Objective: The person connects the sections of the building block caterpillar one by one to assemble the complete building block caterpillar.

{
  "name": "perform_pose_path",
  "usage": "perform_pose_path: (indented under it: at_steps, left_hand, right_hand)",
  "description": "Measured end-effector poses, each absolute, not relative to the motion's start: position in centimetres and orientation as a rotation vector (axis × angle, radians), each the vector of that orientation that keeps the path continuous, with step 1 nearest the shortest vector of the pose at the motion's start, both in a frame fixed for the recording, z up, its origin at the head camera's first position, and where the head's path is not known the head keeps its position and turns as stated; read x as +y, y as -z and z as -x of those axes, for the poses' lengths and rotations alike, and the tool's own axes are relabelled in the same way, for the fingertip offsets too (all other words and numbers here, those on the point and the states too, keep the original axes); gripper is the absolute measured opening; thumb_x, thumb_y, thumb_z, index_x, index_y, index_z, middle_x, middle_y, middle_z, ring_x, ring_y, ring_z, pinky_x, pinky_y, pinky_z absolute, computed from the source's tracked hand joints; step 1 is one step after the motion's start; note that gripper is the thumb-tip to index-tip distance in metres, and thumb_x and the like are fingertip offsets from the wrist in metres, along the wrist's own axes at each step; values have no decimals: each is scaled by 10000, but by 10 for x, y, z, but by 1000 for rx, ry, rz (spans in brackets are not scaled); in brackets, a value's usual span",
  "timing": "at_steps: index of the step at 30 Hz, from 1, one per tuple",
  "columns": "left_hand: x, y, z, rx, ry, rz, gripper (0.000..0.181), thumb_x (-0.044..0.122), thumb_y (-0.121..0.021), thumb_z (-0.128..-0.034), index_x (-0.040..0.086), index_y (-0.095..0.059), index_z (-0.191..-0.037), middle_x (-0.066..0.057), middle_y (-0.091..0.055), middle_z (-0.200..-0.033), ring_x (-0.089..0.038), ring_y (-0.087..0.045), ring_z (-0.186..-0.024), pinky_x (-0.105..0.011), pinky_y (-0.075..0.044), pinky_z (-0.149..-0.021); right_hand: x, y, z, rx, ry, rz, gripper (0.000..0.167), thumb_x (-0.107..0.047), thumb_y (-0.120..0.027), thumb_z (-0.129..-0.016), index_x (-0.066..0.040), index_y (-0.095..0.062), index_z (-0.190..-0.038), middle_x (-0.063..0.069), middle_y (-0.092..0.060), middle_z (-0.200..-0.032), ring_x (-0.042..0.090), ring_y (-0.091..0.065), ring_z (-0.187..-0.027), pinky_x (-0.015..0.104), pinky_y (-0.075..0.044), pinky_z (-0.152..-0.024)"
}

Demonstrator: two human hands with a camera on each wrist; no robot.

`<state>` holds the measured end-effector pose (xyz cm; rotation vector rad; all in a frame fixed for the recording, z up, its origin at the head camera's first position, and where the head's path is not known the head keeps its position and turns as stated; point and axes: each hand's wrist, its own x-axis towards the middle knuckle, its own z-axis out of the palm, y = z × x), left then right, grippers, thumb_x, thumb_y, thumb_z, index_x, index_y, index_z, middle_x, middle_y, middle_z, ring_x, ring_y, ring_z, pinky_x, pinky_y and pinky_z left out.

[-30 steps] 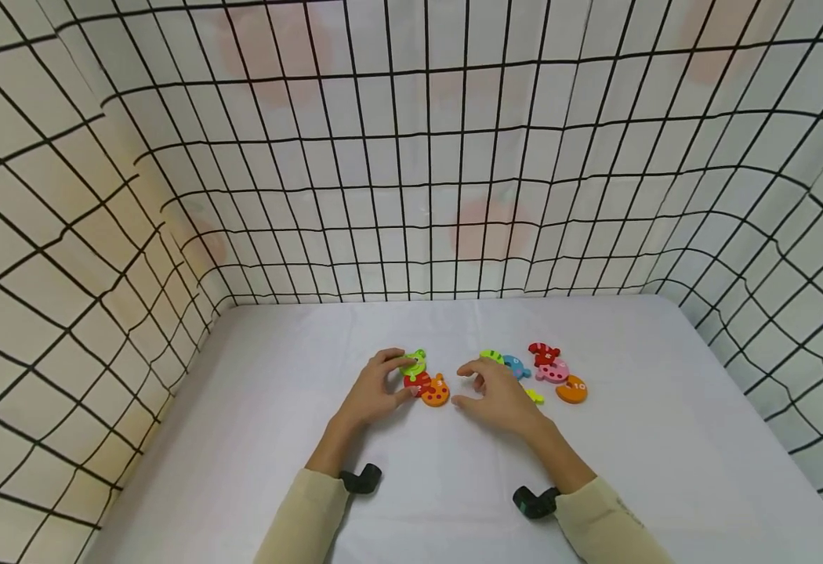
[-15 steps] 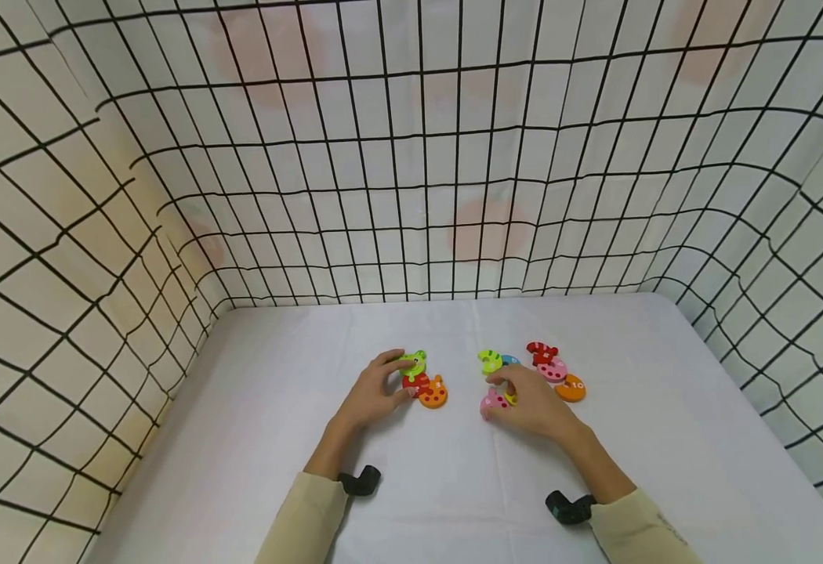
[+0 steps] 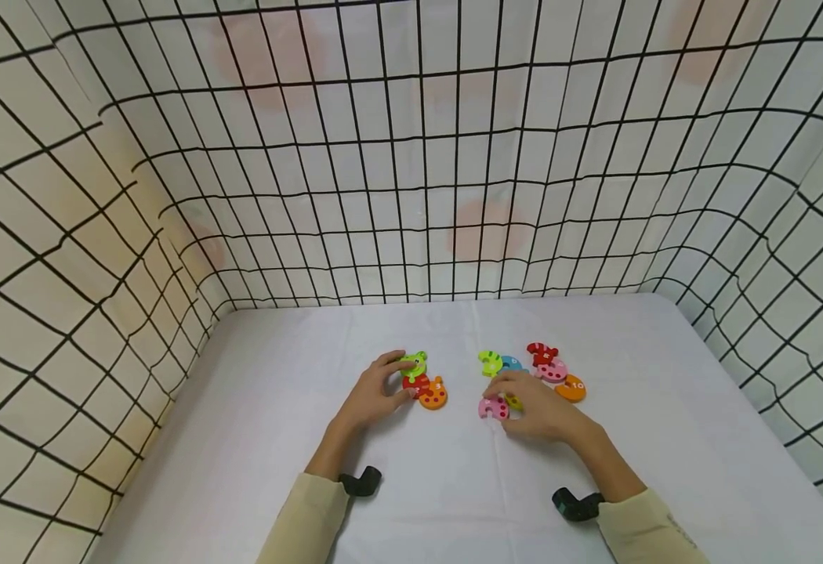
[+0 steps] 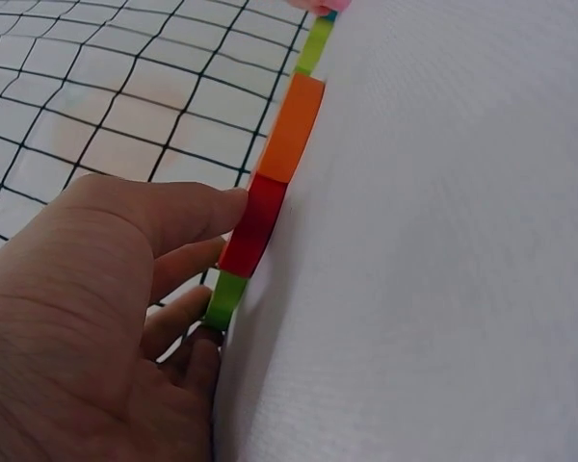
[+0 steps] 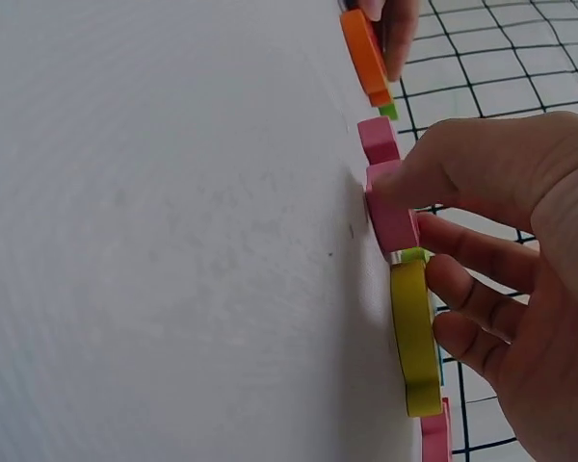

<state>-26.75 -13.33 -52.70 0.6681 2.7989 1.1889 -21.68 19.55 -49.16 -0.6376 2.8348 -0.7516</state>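
Observation:
My left hand (image 3: 375, 395) holds a green frog-like piece (image 3: 418, 359) and a red piece (image 3: 414, 384) between fingers and thumb. In the left wrist view the thumb touches the red piece (image 4: 256, 226), with the orange piece (image 4: 294, 130) against it. That spotted orange piece (image 3: 433, 394) lies flat at the right of the group. My right hand (image 3: 542, 407) pinches a pink spotted piece (image 3: 491, 408); its thumb presses the pink edge (image 5: 391, 212) in the right wrist view. A yellow piece (image 5: 414, 337) lies beside it, mostly hidden by the hand in the head view.
Behind the right hand lie a green striped piece (image 3: 490, 362) and a partly covered blue one (image 3: 512, 363). Farther right are red (image 3: 542, 353), pink (image 3: 552, 370) and orange (image 3: 571, 388) pieces. Black wire mesh (image 3: 422, 188) surrounds the white table (image 3: 411, 486) at the back and sides.
My right hand has moved right and down from the middle and taken hold of the pink spotted piece, which now lies left of its fingers. The left hand has barely moved.

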Motion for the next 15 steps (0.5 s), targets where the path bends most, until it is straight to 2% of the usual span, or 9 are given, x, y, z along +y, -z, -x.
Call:
perform_pose_path:
  at_steps: [6,11,15]
  left_hand:
    - [-132,527,269,2790,-1197,-671,481,283,-740,-926,174,-647,-1385,-88,-455,-1602,-357,-403,-1499,-618,-329,-1208]
    - [-127,529,271,2857,-1149,-678,594,418,-804,-858,162,-636,-1367,-90,-473,-1581,-332,-438,-1473,-574,-376,-1195]
    - [-125,532,267,2872,-1130,-657,646,428,-844,-821,151,-626,-1363,-86,-472,-1579,-318,-444,-1470,-550,-388,-1195]
  right_hand:
    - [192,497,217,2842,764,582,406,-325,-836,-844,-302,-714,-1230,25,-597,-1401,295,-510,-1351,585,-487,-1091]
    - [188,500,219,2853,762,631,396,-284,-812,-869,-294,-698,-1249,-73,-661,-1333,222,-533,-1284,518,-517,-1067]
    - [185,503,217,2846,799,613,355,-285,-800,-885,-316,-702,-1224,-114,-675,-1273,195,-546,-1241,505,-521,-1052]
